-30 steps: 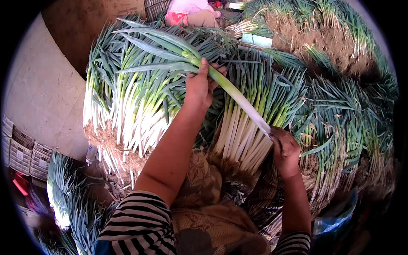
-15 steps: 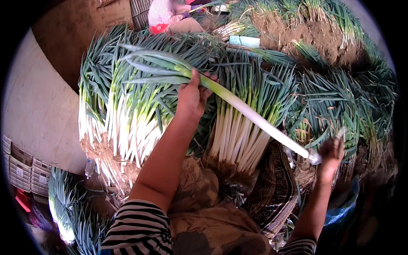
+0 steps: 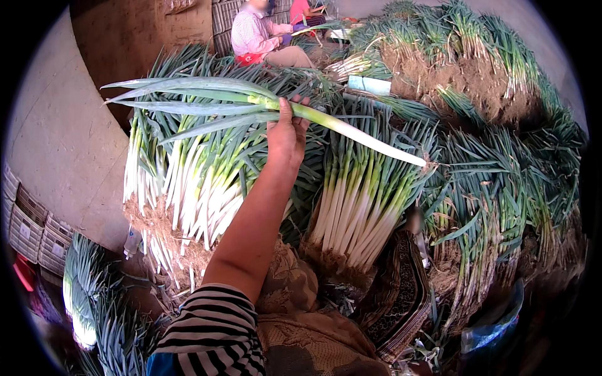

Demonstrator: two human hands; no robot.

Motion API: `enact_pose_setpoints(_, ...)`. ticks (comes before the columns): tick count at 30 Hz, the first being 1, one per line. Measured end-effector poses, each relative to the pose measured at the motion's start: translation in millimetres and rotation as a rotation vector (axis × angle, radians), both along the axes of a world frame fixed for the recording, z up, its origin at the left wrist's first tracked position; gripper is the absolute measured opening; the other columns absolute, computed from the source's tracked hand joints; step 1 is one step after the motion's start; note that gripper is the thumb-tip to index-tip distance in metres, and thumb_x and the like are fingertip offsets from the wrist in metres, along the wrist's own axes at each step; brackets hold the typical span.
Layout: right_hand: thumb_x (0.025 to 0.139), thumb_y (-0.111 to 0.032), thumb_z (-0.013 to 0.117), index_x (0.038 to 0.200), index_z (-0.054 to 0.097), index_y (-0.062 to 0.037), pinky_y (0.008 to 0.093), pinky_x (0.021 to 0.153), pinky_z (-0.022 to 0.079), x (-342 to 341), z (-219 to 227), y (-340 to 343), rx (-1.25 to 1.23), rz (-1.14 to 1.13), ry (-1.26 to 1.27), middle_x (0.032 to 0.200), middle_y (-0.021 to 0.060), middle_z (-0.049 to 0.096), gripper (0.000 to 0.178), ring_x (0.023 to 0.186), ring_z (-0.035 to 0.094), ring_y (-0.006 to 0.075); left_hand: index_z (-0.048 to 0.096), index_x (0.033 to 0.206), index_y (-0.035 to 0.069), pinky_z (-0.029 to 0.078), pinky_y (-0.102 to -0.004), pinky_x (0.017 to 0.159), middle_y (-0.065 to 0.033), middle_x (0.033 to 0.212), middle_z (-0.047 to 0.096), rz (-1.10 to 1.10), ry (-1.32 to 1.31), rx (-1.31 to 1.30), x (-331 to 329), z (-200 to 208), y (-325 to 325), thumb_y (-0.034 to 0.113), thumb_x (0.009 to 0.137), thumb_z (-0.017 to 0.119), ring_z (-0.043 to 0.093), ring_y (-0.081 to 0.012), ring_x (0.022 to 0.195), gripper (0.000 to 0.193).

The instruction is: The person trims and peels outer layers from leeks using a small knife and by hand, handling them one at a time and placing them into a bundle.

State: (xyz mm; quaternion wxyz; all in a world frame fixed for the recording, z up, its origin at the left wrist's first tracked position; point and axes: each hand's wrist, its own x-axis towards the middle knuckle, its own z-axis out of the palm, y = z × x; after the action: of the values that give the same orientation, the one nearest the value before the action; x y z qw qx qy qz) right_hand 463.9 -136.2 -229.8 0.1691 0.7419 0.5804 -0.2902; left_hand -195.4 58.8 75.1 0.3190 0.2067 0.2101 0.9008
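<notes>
My left hand (image 3: 287,133) is closed around a large green onion (image 3: 370,139), thumb on the near side, holding it just below where the leaves fan out. The stalk lies nearly level above the piled bundles. Its long leaves point left, and the white shaft slopes down to the right, ending in a small rooty tip. Under it stands a thick bundle of green onions (image 3: 207,188) with brown roots at the bottom, and another bundle (image 3: 351,200) to the right. My right hand and forearm are out of view.
Patterned dark cloth (image 3: 401,288) lies beside my lap. More green onions (image 3: 483,182) lean at the right, with soil-rooted heaps (image 3: 464,75) behind. A person in pink (image 3: 257,34) sits at the back. Plastic crates (image 3: 31,232) stand at left, a blue plastic bag (image 3: 489,335) at lower right.
The green onion has swung to a more level position, its white end up and leftward. My right hand, formerly near that end, has left the view. The head view has shifted slightly.
</notes>
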Motion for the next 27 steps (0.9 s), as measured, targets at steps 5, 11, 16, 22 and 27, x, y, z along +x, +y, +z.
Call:
enact_pose_setpoints(5, 0.079, -0.031, 0.053, 0.097, 0.056, 0.001, 0.0394, 0.08, 0.043, -19, -9, -3, -0.01, 0.078, 0.06, 0.094, 0.0228, 0.057, 0.037, 0.094, 0.054, 0.0337, 0.041, 0.097, 0.004, 0.048, -0.0407, 0.082, -0.0117, 0.101, 0.054, -0.003, -0.037, 0.004, 3, -2, -3, 0.023, 0.089, 0.045, 0.056, -0.0282, 0.094, 0.021)
enact_pose_setpoints(11, 0.079, -0.026, 0.054, 0.091, 0.059, 0.0011, 0.04, 0.071, 0.045, -34, 10, 16, 0.144, 0.006, 0.17, 0.086, 0.0223, 0.06, 0.03, 0.083, 0.057, 0.0361, 0.041, 0.098, 0.003, 0.048, -0.0413, 0.083, -0.0121, 0.102, 0.054, -0.028, -0.099, 0.01, 3, -7, -6, 0.024, 0.088, 0.045, 0.054, -0.0291, 0.097, 0.024)
enact_pose_setpoints(16, 0.078, -0.028, 0.055, 0.094, 0.06, -0.0009, 0.0384, 0.074, 0.045, -9, -49, 2, 0.073, 0.069, 0.224, 0.088, 0.0193, 0.061, 0.032, 0.085, 0.058, 0.033, 0.042, 0.098, 0.003, 0.047, -0.0415, 0.083, -0.0121, 0.102, 0.053, -0.047, -0.113, -0.01, 6, -11, -2, 0.025, 0.088, 0.044, 0.054, -0.0295, 0.098, 0.024)
enact_pose_setpoints(22, 0.077, -0.031, 0.056, 0.099, 0.059, -0.0027, 0.0369, 0.078, 0.045, -13, -52, -10, -0.065, 0.083, 0.208, 0.094, 0.0171, 0.061, 0.036, 0.092, 0.057, 0.0304, 0.043, 0.097, 0.004, 0.047, -0.042, 0.084, -0.0116, 0.101, 0.054, -0.017, -0.108, -0.03, 1, -13, -5, 0.025, 0.088, 0.045, 0.054, -0.0291, 0.097, 0.023)
enact_pose_setpoints(27, 0.078, -0.032, 0.054, 0.103, 0.057, -0.0015, 0.0372, 0.08, 0.044, -23, -27, -9, -0.064, 0.052, 0.121, 0.095, 0.0178, 0.06, 0.04, 0.092, 0.056, 0.0316, 0.043, 0.096, 0.005, 0.047, -0.0394, 0.081, -0.0107, 0.101, 0.054, -0.035, -0.104, -0.054, 6, -13, -7, 0.025, 0.088, 0.045, 0.055, -0.0281, 0.097, 0.022)
